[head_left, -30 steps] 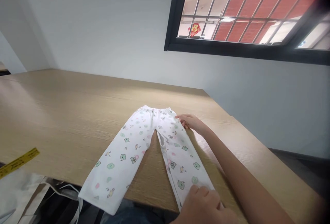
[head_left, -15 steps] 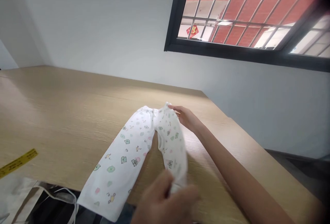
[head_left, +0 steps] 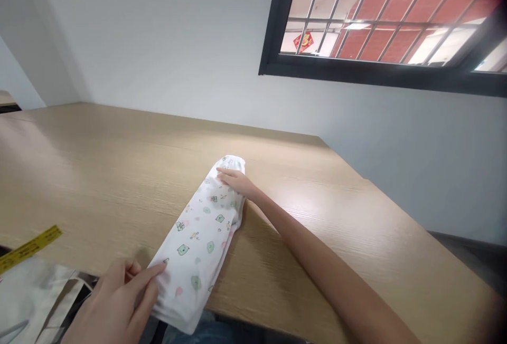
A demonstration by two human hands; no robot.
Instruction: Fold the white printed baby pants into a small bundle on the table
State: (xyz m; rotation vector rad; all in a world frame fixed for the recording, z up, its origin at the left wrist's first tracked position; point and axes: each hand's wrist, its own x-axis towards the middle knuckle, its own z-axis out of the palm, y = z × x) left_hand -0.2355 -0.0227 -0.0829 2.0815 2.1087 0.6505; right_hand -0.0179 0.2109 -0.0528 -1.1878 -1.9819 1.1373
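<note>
A pair of white children's pants (head_left: pixel 200 233) with a small green and pink print lies folded lengthwise in a long strip on the wooden table (head_left: pixel 119 159). My right hand (head_left: pixel 237 181) rests flat on the fabric near the elastic waistband, with the arm stretched across the table. At the leg ends, my left hand (head_left: pixel 114 302) pinches the folded edge close to the table's near edge. The inner layers of the fold are hidden.
A yellow ruler (head_left: pixel 29 248) lies at the table's near left corner, above a white cloth bag (head_left: pixel 31 296) hanging below the edge. Blue jeans (head_left: pixel 202 334) show below the near edge. A barred window (head_left: pixel 376 27) is set in the wall beyond.
The pants, flat with legs apart a second ago, are now folded into one narrow strip. My left hand has moved left to the leg ends, and my right hand has moved left onto the waistband.
</note>
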